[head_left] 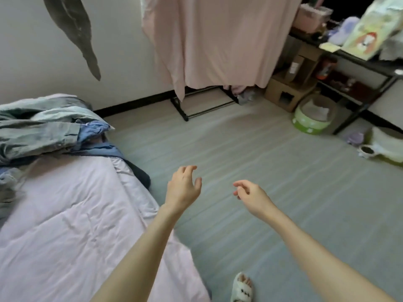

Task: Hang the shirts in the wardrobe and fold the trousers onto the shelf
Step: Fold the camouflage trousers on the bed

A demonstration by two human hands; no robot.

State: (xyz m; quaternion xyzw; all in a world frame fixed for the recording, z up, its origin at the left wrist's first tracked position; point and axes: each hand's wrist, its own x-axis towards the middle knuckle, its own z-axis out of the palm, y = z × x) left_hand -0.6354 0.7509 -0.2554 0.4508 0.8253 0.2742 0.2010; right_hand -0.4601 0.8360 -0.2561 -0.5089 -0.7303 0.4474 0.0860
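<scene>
Both my hands are out in front of me over the floor (250, 153), holding nothing: the left hand (183, 188) has its fingers spread and loosely curled, the right hand (250, 196) hangs with fingers slack and apart. Neither grip is on any cloth.

The clothes (43, 127) lie in a heap at the far end of the bed (65, 214), to my left and well apart from both hands. On top is a grey-green piece with a stitched band that looks like a cuff or placket, so probably a shirt; under it is bluer cloth, and a dark piece (139, 174) trails off the bed's edge. I cannot tell which of these are trousers.

I judge all of it soft, limp and light, nothing fragile. The grey-green cloth looks a washed, denim-like weave with some body; the blue looks thinner. Tangled as they are, pulling one piece may drag the others, so I would take the top one first, by collar or shoulder seam for a shirt, by the waistband for trousers, and shake it free.

The bed cover is smooth, pale lilac and quilted, a good flat place for folding. Ahead stands a dark metal rack (196, 105) under a pink drape (218, 40), which I take for the wardrobe. The floor is pale, striped matting.
</scene>
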